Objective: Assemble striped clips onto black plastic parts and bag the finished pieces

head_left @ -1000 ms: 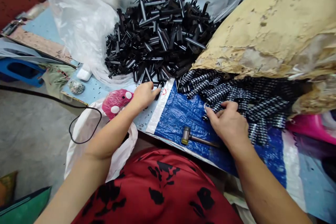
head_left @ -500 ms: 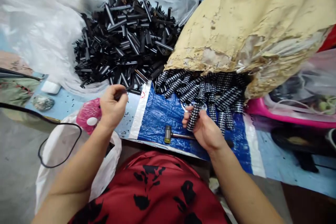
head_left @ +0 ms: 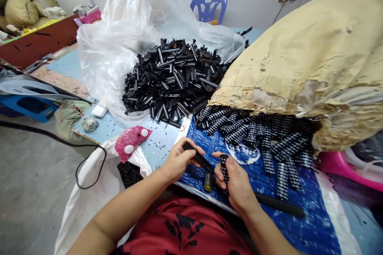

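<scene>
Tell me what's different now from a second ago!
The left hand left the edge of the black pile and came rightward, now holding a black piece. The right hand drew back from the patterned tubes, holding one patterned tube. The hands are closer together. The hammer stayed on the blue sheet.
</scene>
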`<state>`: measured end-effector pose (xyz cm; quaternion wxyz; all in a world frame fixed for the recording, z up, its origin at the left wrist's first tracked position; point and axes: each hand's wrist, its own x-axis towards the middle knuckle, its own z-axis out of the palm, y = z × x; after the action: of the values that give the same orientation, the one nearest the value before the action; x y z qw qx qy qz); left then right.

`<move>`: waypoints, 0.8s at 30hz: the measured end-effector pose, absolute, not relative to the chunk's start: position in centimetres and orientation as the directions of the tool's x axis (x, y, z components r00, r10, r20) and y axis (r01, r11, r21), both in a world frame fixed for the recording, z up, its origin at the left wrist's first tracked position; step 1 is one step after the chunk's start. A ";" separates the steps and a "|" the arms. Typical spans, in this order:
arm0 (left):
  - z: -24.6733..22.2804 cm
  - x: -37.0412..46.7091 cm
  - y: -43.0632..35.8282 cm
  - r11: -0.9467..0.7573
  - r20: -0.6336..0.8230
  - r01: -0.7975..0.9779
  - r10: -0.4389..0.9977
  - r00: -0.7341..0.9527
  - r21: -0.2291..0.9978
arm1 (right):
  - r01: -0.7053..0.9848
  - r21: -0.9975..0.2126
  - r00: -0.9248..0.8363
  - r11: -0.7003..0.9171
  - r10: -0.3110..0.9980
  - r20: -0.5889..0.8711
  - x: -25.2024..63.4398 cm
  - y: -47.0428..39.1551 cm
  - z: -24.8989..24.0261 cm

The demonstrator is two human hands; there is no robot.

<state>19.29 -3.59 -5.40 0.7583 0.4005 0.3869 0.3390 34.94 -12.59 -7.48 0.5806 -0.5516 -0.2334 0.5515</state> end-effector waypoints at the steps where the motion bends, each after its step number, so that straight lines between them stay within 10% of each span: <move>1: -5.4 19.6 -3.8 0.475 -0.323 -0.239 0.817 0.478 0.847 | -0.408 -0.889 0.285 -0.209 0.895 -0.342 34.8 -12.6 -7.3; 10: -5.0 20.4 -4.7 0.711 -0.603 0.000 0.596 0.530 0.703 | -0.644 -0.756 0.384 -0.116 0.805 -0.451 34.7 -12.2 -6.6; 15: -5.5 21.6 -6.0 0.263 -0.298 0.147 0.747 0.594 0.954 | -0.505 -0.858 0.456 -0.094 0.815 -0.357 33.4 -11.6 -7.6; 20: -5.0 20.6 -6.1 0.094 -0.203 0.203 0.755 0.623 0.975 | 0.115 -0.991 0.338 0.072 0.935 0.107 35.4 -13.0 -8.3; 24: -4.4 19.4 -6.1 0.175 -0.272 0.209 0.687 0.673 0.962 | 0.657 -0.662 0.017 0.361 0.871 0.492 37.5 -14.7 -8.4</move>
<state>19.38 -6.06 -4.39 0.6751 0.6172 0.3632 0.1771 37.53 -14.72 -8.38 0.4506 -0.5527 -0.6909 0.1186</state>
